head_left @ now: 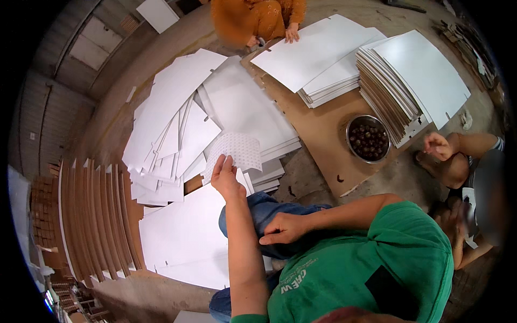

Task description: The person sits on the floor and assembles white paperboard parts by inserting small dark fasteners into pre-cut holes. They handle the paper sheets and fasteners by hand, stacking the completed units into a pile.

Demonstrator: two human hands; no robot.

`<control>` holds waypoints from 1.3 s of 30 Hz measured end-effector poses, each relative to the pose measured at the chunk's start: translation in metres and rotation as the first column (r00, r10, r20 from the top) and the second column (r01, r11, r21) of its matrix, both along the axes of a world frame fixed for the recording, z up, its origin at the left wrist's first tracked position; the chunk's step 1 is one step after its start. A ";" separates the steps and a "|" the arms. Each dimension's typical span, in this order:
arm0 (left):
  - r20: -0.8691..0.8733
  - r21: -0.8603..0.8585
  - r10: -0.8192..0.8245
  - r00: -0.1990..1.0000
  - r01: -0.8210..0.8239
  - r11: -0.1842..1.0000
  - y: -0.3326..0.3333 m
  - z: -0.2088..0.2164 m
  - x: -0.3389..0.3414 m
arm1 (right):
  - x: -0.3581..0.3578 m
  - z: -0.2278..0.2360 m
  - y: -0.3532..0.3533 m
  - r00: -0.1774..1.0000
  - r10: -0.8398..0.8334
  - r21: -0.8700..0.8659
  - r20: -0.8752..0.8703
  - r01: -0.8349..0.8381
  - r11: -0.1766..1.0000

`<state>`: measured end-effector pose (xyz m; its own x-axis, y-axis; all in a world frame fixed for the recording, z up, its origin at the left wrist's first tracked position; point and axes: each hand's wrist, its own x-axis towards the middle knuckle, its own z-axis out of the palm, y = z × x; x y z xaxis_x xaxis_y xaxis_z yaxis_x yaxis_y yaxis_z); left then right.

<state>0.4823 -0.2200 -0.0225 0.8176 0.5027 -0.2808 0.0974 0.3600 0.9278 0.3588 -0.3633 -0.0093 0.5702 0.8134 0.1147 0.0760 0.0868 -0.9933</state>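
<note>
My left hand (227, 180) grips the lower edge of a white sheet (237, 148) covered with rows of small dots, perhaps a sticker sheet. It is held up over a pile of white panels (242, 97). Curled fingers and a bent thumb make up my right hand (284, 228), which rests on my knee in blue jeans (253, 210). Its fingertips are turned under, so I cannot make out whether anything small is pinched there. A large white panel (188, 242) lies left of my left forearm.
Brown-edged boards (97, 215) stand in a row at the left. On brown cardboard (323, 140) sit a metal bowl (368, 139) of dark round pieces and stacked white panels (420, 70). One person (269, 21) crouches at the far side; another person's hand (437, 146) shows at right.
</note>
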 end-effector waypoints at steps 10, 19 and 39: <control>-0.006 -0.039 -0.014 1.000 0.014 0.999 -0.010 0.011 0.004 | 0.006 -0.008 0.000 0.991 0.003 0.026 -0.137 0.000 1.000; 0.033 -0.098 -0.011 0.999 0.014 0.995 -0.007 0.015 -0.002 | 0.009 -0.010 0.000 0.960 0.053 0.051 -0.273 -0.041 0.998; 0.006 -0.051 -0.017 1.000 0.018 0.999 -0.008 0.014 0.000 | 0.008 -0.016 -0.001 0.964 -0.016 0.084 -0.265 0.039 0.996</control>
<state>0.4823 -0.2284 -0.0087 0.8276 0.4734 -0.3016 0.0992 0.4055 0.9087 0.3672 -0.3645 -0.0255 0.6118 0.7906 0.0273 -0.1840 0.1757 -0.9671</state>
